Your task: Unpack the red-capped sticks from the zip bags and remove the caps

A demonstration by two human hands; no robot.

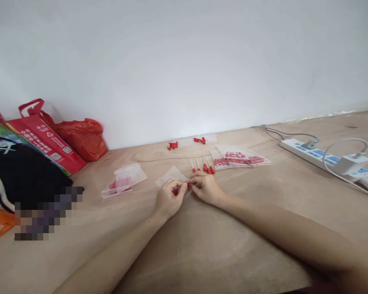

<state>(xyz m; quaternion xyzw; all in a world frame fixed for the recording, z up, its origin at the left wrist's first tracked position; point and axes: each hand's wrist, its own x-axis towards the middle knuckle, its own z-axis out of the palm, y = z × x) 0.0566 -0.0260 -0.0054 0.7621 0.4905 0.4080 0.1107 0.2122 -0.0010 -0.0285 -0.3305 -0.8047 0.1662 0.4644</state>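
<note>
My left hand (171, 199) is closed, thumb and fingers pinching a small clear zip bag (172, 174) with red rubber bulbs inside, partly hidden by the fingers. Right beside it, my right hand (207, 188) has its fingertips closed at the bag's near edge, where a bit of red shows between the two hands. Just beyond my right hand lie several droppers (205, 168) with red bulbs and thin clear stems pointing away. To the left rests a filled zip bag (120, 185) with an empty-looking one (129, 173) over it.
Filled zip bags (241, 157) overlap at the right. Loose red bulbs (173, 145) and another clear bag (213, 138) lie near the wall. A white power strip (320, 155) with cables is at far right. Shopping bags (49, 143) and a black bag (24, 179) stand left.
</note>
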